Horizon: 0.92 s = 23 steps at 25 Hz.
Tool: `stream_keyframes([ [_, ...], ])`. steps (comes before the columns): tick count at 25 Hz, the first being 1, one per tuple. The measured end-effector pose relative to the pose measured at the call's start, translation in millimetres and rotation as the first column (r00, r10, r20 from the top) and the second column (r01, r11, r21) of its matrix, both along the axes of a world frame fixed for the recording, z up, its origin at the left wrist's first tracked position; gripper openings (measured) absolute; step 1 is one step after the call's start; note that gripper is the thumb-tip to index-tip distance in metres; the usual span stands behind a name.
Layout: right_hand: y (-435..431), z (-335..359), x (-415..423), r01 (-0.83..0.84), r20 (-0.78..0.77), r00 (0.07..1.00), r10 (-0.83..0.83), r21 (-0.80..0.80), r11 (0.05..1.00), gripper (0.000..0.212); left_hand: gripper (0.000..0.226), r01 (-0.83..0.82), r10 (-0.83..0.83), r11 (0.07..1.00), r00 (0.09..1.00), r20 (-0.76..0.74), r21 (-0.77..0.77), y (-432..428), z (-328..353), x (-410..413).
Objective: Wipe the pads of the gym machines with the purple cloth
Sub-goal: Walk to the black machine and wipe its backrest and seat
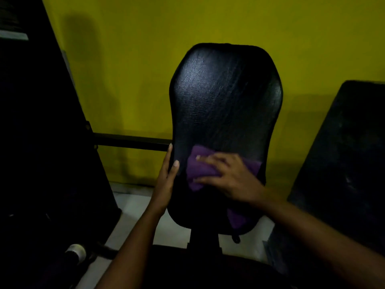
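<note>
Purple cloth (196, 174), bunched flat against the lower half of the black back pad (225, 97), with a corner trailing down below the wrist. Pressed there by the right hand (229, 178), fingers (205, 158) spread and straight on top of the fabric, not curled round it. Left hand (165, 182) steadying the pad at its left edge, thumb on the front face, other fingers mostly hidden behind, apparently clasping the rim. Probably mid-wipe on this pad, glossy upper half likely yet to cover. Next stroke calling for even pressure upward or across, stopping short of the left thumb. Open room above and right of the cloth. Yellow wall (125, 69) behind the top edge, crossbar (133, 141) meeting the left edge, second dark pad (343, 153) apart on the right.
</note>
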State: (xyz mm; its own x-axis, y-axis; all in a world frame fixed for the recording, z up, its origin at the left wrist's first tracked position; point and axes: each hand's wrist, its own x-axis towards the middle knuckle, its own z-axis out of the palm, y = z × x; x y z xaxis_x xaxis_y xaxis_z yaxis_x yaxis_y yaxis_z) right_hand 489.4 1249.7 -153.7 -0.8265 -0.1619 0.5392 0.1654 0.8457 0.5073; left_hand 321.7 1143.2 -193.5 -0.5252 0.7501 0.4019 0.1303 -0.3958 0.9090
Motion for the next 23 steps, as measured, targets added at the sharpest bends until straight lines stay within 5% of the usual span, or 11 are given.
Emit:
stream_keyframes([
  [6,57,80,10,0.232,-0.083,0.970,-0.231,0.012,0.973,0.048,0.059,-0.115,0.113,0.993,0.982,-0.153,-0.007,3,-11,1],
  [13,23,14,17,0.242,-0.181,0.947,-0.264,-0.133,0.961,0.051,0.063,-0.118,0.119,0.993,0.982,-0.150,0.017,5,-11,3],
  [23,-27,-76,36,0.235,-0.045,0.970,-0.238,-0.067,0.970,0.044,0.063,-0.108,0.107,0.994,0.983,-0.152,0.000,6,-15,-1],
])
